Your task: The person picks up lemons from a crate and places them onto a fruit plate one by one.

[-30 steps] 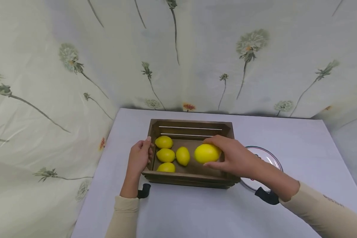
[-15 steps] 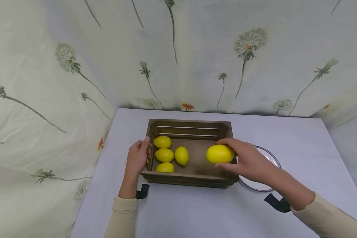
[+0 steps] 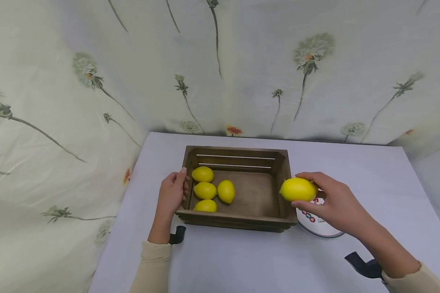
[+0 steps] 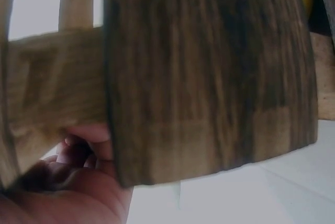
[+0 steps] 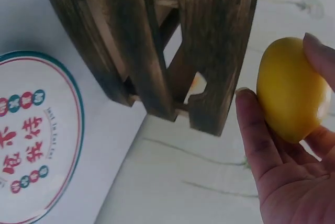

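Observation:
My right hand (image 3: 339, 203) pinches a yellow lemon (image 3: 298, 189) between thumb and fingers, beside the right wall of a brown wooden crate (image 3: 238, 221). In the right wrist view the same lemon (image 5: 292, 90) sits against the fingers, with the slatted crate end (image 5: 157, 51) close by. My left hand (image 3: 173, 191) grips the crate's left end at the rim. From the left wrist its fingers (image 4: 89, 177) show curled at a slat, partly hidden by the wood. Inside the crate, several lemons (image 3: 205, 190) lie grouped at the left side.
A round white plate (image 3: 324, 232) with a dark rim and red printed characters lies right of the crate, partly under the right hand in the head view. The white tabletop (image 3: 242, 264) ends at a dandelion-patterned cloth backdrop (image 3: 249, 73).
My right hand has carried the lemon rightward, from over the crate's inside to past its right wall, over the plate. The left hand has stayed at the crate's left end.

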### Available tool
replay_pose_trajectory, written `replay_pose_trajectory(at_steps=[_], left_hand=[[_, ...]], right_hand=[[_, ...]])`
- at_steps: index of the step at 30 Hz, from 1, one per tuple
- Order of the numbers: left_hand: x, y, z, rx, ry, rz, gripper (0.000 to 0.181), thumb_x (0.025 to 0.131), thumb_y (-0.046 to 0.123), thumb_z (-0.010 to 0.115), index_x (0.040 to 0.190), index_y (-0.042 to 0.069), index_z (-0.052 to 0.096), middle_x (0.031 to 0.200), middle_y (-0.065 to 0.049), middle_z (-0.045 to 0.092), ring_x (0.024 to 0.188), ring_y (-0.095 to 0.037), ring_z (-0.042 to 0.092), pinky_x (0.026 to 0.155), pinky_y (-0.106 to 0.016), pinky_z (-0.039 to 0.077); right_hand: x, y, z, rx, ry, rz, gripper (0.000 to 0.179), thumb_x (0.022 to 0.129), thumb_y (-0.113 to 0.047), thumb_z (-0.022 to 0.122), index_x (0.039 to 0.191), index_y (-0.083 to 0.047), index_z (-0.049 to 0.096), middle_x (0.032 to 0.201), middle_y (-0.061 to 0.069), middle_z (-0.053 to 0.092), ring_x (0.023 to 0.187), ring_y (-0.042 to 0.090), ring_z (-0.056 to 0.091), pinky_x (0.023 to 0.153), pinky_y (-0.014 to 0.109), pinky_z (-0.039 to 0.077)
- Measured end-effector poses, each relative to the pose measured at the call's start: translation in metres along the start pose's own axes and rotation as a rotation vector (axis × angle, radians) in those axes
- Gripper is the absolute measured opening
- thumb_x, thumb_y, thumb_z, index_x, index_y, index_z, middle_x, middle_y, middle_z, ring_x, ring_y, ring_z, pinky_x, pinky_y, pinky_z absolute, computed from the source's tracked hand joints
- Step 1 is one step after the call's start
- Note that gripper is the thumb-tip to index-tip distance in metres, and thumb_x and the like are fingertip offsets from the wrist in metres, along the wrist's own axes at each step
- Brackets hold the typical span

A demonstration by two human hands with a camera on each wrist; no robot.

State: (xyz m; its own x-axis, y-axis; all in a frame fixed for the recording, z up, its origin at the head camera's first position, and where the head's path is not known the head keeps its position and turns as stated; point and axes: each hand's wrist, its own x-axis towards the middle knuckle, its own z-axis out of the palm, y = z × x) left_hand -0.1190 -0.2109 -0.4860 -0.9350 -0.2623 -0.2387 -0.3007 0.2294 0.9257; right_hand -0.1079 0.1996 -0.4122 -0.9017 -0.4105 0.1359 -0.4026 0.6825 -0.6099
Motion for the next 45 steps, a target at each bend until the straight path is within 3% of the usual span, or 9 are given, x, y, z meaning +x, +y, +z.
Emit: replay_pose_trajectory(at_steps=[7,11,14,19,30,36,45], left_hand=[[-0.001,-0.003,-0.006,0.037,0.004,-0.017,0.056,0.109,0.053,0.048,0.113,0.000,0.067,0.081,-0.008,0.060,0.071,-0.024,0.058,0.060,-0.029,0.053],[-0.001,-0.001,-0.008,0.045,-0.001,-0.010,0.056,0.109,0.053,0.048,0.113,0.000,0.066,0.081,-0.008,0.060,0.069,-0.023,0.057,0.060,-0.029,0.053],[0.000,-0.001,-0.009,0.047,0.003,-0.003,0.056,0.109,0.053,0.049,0.113,0.000,0.066,0.080,-0.008,0.060,0.066,-0.023,0.056,0.059,-0.029,0.053],[0.002,0.001,-0.007,0.037,0.000,0.000,0.057,0.108,0.054,0.049,0.112,0.000,0.066,0.079,-0.008,0.059,0.064,-0.022,0.055,0.059,-0.029,0.052],[0.004,0.002,-0.004,0.016,-0.010,-0.006,0.053,0.109,0.051,0.050,0.112,0.000,0.066,0.079,-0.008,0.058,0.066,-0.023,0.055,0.058,-0.028,0.052],[0.003,0.005,-0.002,0.003,-0.014,-0.015,0.052,0.109,0.048,0.051,0.113,-0.001,0.066,0.078,-0.008,0.058,0.067,-0.023,0.055,0.059,-0.028,0.052],[0.002,0.002,-0.001,-0.014,-0.013,-0.015,0.050,0.110,0.047,0.051,0.111,-0.001,0.066,0.078,-0.008,0.058,0.067,-0.022,0.056,0.058,-0.028,0.052]], right_hand=[[-0.015,0.022,0.000,-0.008,0.021,0.129,0.066,0.086,-0.032,0.089,0.140,-0.008,0.059,0.124,0.011,0.065,0.096,0.031,0.071,0.075,0.016,0.055],[-0.022,0.040,-0.001,-0.035,0.033,0.218,0.069,0.088,-0.038,0.086,0.141,-0.005,0.056,0.126,0.020,0.065,0.099,0.042,0.072,0.072,0.025,0.059],[-0.026,0.058,0.000,-0.065,0.041,0.270,0.070,0.091,-0.040,0.083,0.141,-0.002,0.055,0.129,0.025,0.063,0.103,0.048,0.069,0.074,0.041,0.063],[-0.033,0.088,0.003,-0.096,0.048,0.338,0.073,0.092,-0.044,0.081,0.142,0.001,0.053,0.132,0.030,0.059,0.109,0.054,0.063,0.084,0.060,0.057],[-0.047,0.136,0.013,-0.109,0.022,0.476,0.079,0.097,-0.046,0.074,0.147,0.008,0.044,0.137,0.037,0.050,0.118,0.058,0.051,0.093,0.068,0.049],[-0.058,0.152,0.016,-0.120,0.011,0.485,0.076,0.099,-0.038,0.074,0.148,0.009,0.040,0.141,0.038,0.047,0.122,0.059,0.048,0.095,0.069,0.047],[-0.067,0.162,0.020,-0.154,-0.054,0.480,0.073,0.095,-0.033,0.079,0.146,0.008,0.047,0.140,0.038,0.049,0.122,0.058,0.047,0.097,0.072,0.045]])
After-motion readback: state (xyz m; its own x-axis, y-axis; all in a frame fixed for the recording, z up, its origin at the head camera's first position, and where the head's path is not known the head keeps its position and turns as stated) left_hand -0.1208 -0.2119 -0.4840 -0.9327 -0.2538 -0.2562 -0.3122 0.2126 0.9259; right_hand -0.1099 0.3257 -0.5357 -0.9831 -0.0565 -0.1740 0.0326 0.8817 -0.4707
